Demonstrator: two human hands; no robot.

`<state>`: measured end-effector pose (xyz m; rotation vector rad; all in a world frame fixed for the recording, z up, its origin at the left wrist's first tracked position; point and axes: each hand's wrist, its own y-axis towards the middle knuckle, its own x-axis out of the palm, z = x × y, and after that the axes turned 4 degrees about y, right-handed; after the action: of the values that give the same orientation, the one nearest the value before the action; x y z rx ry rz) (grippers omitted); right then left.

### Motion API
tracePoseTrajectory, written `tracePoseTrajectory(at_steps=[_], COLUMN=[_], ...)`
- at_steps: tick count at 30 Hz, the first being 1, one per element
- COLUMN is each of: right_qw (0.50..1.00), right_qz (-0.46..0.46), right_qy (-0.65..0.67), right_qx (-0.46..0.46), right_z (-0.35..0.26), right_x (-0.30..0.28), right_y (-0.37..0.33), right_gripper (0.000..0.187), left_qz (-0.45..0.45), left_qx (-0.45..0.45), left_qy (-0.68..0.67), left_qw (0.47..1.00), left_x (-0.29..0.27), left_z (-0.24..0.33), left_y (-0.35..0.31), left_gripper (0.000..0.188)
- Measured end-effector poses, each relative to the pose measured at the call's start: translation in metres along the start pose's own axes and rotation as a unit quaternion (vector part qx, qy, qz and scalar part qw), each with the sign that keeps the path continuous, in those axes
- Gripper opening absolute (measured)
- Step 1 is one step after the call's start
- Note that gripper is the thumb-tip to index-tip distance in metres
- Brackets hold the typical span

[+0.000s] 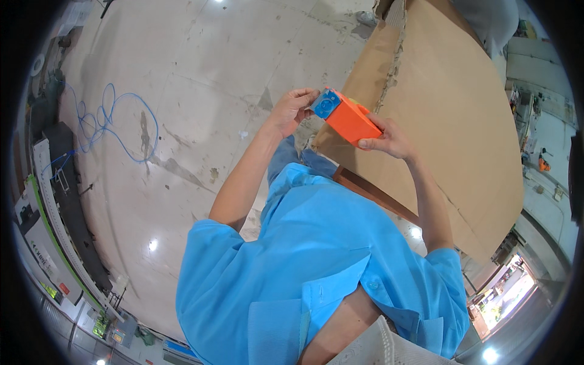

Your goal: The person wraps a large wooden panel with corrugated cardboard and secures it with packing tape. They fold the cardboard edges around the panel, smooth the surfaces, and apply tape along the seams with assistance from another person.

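An orange box (353, 120) with a blue end face is held up in front of me, tilted, above the edge of the cardboard. My right hand (393, 140) is closed round its right end, with the thumb on the near side and the fingers behind. At the blue end, the fingertips of my left hand (291, 112) are pinched on a small greyish ridged piece (314, 104), whose kind I cannot make out. A bit of yellow (354, 101) shows behind the box, partly hidden.
A large sheet of brown cardboard (453, 115) lies at the right over a brown wooden edge (377, 193). Loops of blue hose (135, 96) lie on the stained floor (207, 79) at the left. Beyond them stands a long dark machine (67, 164). Tools hang along the far right.
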<state>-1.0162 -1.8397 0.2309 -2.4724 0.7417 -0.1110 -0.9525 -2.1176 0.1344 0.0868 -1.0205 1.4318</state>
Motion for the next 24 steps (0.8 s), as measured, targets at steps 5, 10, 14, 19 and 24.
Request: tracePoseTrajectory(at_steps=[5,10,14,19,24], right_qw=[1.0,0.997,0.989,0.979,0.974], right_qz=[0.01,0.05,0.076,0.101,0.089], right_qy=[-0.019,0.011,-0.062,-0.081,-0.149], right_qx=[-0.002,0.057,0.113,0.156,0.143], right_z=[-0.007,-0.008,-0.005,-0.008,-0.014], right_x=[-0.002,-0.001,-0.002,-0.005,-0.013], right_y=[0.003,0.0,-0.015,-0.041,-0.042], right_gripper=[0.064,0.06,0.053,0.053,0.054], left_qz=[0.058,0.132,0.149,0.205,-0.13], left_qx=[0.045,0.064,0.043,-0.009,-0.178], left_qy=[0.058,0.055,0.144,0.05,-0.112], left_qw=[0.996,0.988,0.977,0.977,0.969], left_x=[0.0,-0.021,-0.053,-0.065,-0.027], left_z=[-0.014,-0.037,-0.076,-0.134,-0.198], left_y=[0.004,0.03,0.063,0.095,0.071], left_gripper=[0.02,0.022,0.022,0.026,0.033])
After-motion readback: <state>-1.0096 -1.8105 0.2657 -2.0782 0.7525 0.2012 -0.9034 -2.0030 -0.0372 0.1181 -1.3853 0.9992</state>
